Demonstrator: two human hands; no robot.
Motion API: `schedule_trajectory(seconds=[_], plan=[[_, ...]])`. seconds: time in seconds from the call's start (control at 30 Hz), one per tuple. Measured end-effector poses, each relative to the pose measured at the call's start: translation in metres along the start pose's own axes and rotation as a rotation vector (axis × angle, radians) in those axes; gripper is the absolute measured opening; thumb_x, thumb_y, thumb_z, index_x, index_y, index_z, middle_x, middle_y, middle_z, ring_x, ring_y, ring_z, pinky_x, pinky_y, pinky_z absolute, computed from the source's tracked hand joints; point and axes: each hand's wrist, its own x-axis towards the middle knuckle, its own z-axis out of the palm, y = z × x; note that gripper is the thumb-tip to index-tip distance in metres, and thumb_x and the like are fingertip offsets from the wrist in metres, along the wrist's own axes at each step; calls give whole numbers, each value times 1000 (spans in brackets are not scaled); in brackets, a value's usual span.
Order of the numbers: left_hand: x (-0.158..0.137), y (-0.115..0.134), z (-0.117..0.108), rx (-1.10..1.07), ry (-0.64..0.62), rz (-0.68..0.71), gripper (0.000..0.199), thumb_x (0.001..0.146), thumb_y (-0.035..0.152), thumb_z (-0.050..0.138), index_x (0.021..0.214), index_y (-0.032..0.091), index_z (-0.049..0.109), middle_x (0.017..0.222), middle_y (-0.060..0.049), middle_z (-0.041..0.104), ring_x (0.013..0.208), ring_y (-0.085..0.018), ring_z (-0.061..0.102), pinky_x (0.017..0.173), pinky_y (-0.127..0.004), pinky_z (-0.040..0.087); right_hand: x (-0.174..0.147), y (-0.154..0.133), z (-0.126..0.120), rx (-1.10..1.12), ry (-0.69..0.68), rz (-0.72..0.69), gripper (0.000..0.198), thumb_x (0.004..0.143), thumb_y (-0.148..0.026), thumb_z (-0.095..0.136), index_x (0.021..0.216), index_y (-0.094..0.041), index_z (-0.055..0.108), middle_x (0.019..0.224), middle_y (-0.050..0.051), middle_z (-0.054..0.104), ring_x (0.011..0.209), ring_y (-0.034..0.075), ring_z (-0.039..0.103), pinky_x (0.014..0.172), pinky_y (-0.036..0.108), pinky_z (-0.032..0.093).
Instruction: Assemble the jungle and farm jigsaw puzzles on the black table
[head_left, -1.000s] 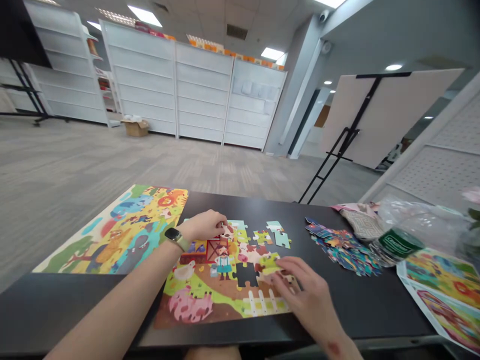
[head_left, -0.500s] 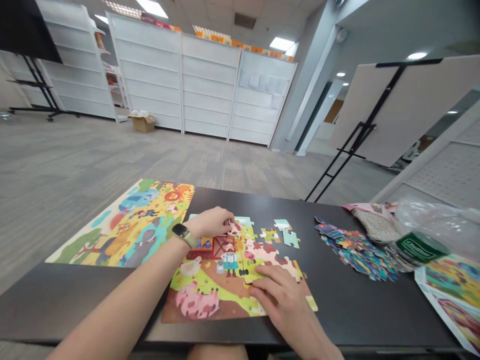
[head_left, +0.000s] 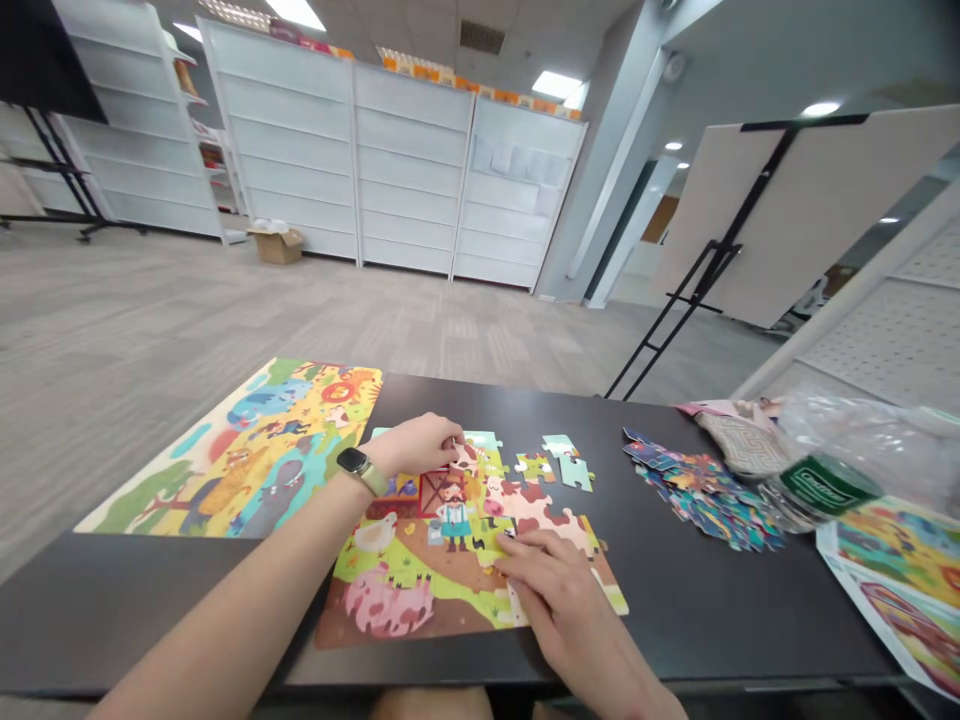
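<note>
A mostly assembled farm jigsaw puzzle lies on the black table, with a farmer, a pink pig and a cow on it. My right hand rests palm down over its right part. The fingertips are together on a yellow-green puzzle piece, beside a small dark gap. My left hand reaches over the puzzle's upper edge, wearing a watch. Its fingers are curled together by a brown-and-white patch; anything between them is hidden. Loose pieces and a pale joined pair lie at the upper right.
A bright animal picture lies on the left of the table. To the right are a heap of blue pieces, a clear plastic bag with a green label and a printed sheet. An easel stand stands beyond.
The yellow-green piece under my right fingertips has shifted slightly and sits closer in among the neighbouring pieces. My left hand stays in place; the whole view has moved a little.
</note>
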Motion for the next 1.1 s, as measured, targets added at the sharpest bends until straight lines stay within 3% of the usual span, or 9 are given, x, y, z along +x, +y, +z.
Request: schedule_trajectory(seconds=[0.17,0.53,0.77,0.93,1.1], plan=[[0,3,-2,-6,-12,-9,23,88,21,55,100,17,73,89,-6,74,76,-19,67,63,-24,43,-1,-2,4,-38,67,26,27,95,-12,49,109,-24,70,122,7,71,112,26,61,95,46,52],[1,-3,1,-21,1,15,22,88,21,55,100,17,73,87,-5,74,74,-18,66,63,-24,42,-2,1,1,-4,38,11,29,96,-12,48,111,-24,69,124,6,70,116,25,59,99,45,49],[4,-7,6,-45,12,56,21,87,21,56,98,17,73,82,-4,74,72,-17,65,62,-23,41,13,-24,-5,48,-90,-59,29,95,-12,49,112,-26,68,125,0,69,116,21,54,99,37,44],[4,-5,7,-65,20,62,22,86,19,54,98,17,73,80,-4,74,71,-17,65,63,-23,41,29,-51,13,77,-164,-176,22,95,-15,50,108,-22,66,123,2,70,114,19,57,98,35,43],[3,-3,2,-134,13,76,22,86,20,57,98,15,74,78,-4,73,70,-17,65,64,-23,42,37,-52,22,164,-101,-224,30,95,-15,49,120,-22,64,135,4,64,124,18,56,106,33,42]])
